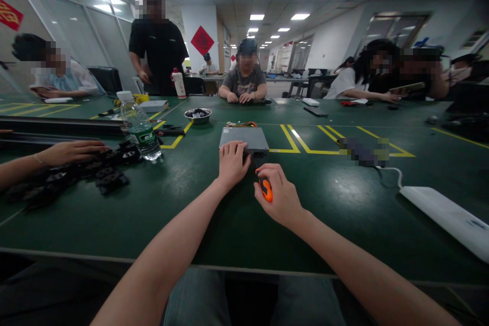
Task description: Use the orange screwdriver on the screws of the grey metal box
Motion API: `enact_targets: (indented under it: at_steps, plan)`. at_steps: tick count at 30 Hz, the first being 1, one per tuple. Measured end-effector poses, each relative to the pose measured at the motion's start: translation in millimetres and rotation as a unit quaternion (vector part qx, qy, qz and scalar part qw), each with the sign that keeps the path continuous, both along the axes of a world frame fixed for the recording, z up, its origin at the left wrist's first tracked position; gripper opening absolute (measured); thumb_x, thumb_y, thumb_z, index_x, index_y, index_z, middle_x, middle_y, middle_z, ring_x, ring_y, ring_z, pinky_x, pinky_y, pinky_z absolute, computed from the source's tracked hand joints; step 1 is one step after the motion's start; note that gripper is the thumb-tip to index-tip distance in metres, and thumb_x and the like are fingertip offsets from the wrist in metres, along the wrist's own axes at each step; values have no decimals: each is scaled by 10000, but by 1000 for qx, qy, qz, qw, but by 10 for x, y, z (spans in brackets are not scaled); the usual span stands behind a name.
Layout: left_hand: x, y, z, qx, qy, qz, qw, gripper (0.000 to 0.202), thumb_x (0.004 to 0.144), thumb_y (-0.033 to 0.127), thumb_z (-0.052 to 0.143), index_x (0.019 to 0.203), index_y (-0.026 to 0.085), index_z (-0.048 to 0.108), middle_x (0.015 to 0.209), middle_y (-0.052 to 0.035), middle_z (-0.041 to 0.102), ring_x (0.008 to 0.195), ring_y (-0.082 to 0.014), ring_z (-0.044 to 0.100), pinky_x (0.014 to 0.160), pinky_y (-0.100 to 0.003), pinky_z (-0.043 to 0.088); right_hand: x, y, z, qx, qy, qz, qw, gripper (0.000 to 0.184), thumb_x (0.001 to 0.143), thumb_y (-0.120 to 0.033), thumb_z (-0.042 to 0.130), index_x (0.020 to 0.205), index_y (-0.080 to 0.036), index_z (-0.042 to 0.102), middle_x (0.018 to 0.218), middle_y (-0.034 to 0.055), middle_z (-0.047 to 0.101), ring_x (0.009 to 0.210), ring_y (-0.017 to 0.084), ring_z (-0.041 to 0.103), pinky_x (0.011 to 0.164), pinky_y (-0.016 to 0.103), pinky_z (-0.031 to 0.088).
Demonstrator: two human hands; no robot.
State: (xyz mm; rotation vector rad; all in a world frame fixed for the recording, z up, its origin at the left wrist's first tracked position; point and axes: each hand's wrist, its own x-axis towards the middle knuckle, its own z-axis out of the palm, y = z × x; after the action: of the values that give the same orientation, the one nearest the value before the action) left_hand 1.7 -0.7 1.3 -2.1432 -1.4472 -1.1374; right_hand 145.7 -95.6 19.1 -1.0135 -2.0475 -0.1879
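Note:
A grey metal computer power supply (250, 137) lies flat on the green table, its socket side facing me and a bundle of coloured wires at its far edge. My left hand (232, 164) grips its near left corner, fingers on the top and thumb at the front face. In my right hand (280, 194) is a screwdriver (266, 190) with an orange and black handle, closed in the fingers. Its thin shaft points toward the front face of the power supply; whether the tip touches a screw is too small to tell.
On the left stand a water bottle (143, 130) and a metal bowl (197, 115) of small dark parts. Another person's hand (74, 152) rests on black parts (110, 175). To the right lie a phone-like object (361, 152), a cable and a white power bank-like device (445, 216). Several people sit around.

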Motion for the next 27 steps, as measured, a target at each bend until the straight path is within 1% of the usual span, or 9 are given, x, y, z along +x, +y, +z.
enact_targets:
  at_steps: [2,5,7,10,13,17,21,24,27]
  plan:
    - [2,-3,3,-2,-2,-4,1000,300,802,284,532,1088,199,501,1135,-82,525,1063,-261,438,942,-410,301,-1,2,-12,11,14,-13,1000,158,772,-189,495,908,-183,415,964,81,493,831,166,530,662,286,479]
    - [2,-9,10,-4,-4,-7,1000,303,799,279,535,1089,201,500,1136,-87,524,1070,-262,435,945,-416,298,2,6,-10,24,1,-4,1000,143,742,-124,486,847,-194,417,892,56,509,831,170,521,720,310,467]
    - [2,-15,16,-7,-3,-4,1000,307,800,283,533,1094,202,499,1136,-86,523,1072,-259,437,943,-412,301,6,9,3,27,-4,2,1000,130,746,-121,477,841,-195,428,884,55,519,838,174,518,737,319,455]
    - [5,-22,24,-13,1,4,1000,311,803,284,530,1102,207,498,1133,-79,524,1073,-252,441,943,-400,304,15,14,25,16,-1,4,1000,86,794,-214,481,871,-191,453,914,66,516,842,174,512,734,311,443]
    - [7,-21,24,-14,2,10,1000,305,804,288,528,1098,210,501,1133,-75,527,1074,-250,441,947,-398,299,27,12,40,8,-14,-29,999,193,825,-345,474,915,-174,480,934,78,516,825,172,507,700,291,427]
    - [3,-20,23,-12,3,8,1000,304,807,296,525,1098,209,500,1133,-72,528,1073,-248,441,947,-394,300,41,0,51,18,-58,-94,994,251,839,-402,447,901,-168,512,798,42,553,708,161,490,663,293,374]
    - [1,-31,37,-14,7,9,1000,303,808,295,522,1098,209,499,1132,-70,528,1071,-249,440,945,-394,302,44,-17,65,-2,-55,-99,994,176,826,-322,449,882,-166,508,727,14,544,637,137,463,639,275,337]
    - [4,-35,43,-16,6,10,1000,307,807,291,523,1101,209,497,1130,-71,527,1069,-249,440,949,-397,298,40,-32,83,-6,-70,-75,995,90,775,-241,480,824,-174,514,720,12,528,675,143,444,651,273,322]
    - [8,-31,37,-15,3,11,1000,310,804,291,527,1102,209,496,1129,-69,526,1068,-248,440,952,-399,295,31,-47,100,-13,-82,-60,995,64,751,-209,494,796,-179,528,762,23,523,726,151,428,672,273,320]
